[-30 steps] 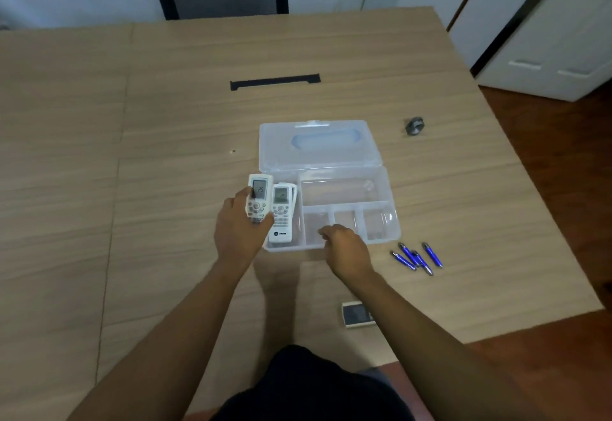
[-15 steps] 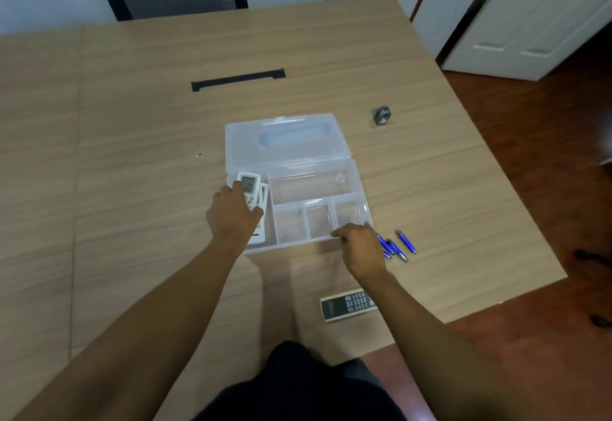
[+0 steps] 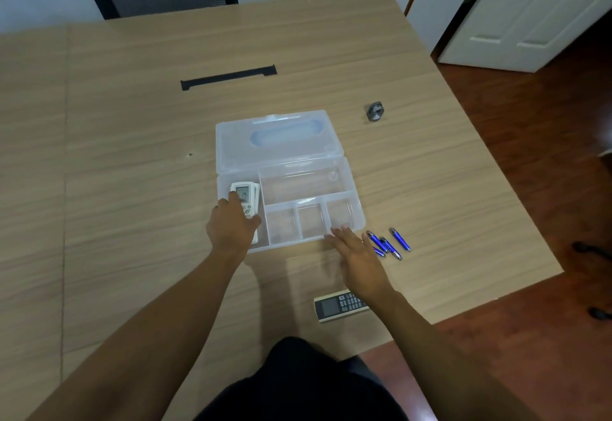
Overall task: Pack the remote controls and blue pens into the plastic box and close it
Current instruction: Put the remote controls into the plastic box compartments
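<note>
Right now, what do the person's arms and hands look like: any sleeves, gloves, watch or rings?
Both forearms are bare from the frame's lower edge to the wrists, with no sleeves in view. The left hand and right hand wear no gloves, and no watch, bracelet or ring shows on either. The only clothing visible is a dark garment at the bottom centre.

Take the plastic box (image 3: 291,202) on the table (image 3: 132,155) as your landmark; its lid (image 3: 278,137) lies flat behind it; two remote controls (image 3: 245,198) lie stacked in its left compartment, under your left hand (image 3: 231,228); your right hand (image 3: 357,255) sits at its front right corner; the pens (image 3: 387,244) lie on the table just right of that corner; a third remote (image 3: 341,305) lies in front of the box, toward you; a small fitting (image 3: 375,111) stands behind and right of it; a slot (image 3: 228,77) lies well behind its lid.
</note>
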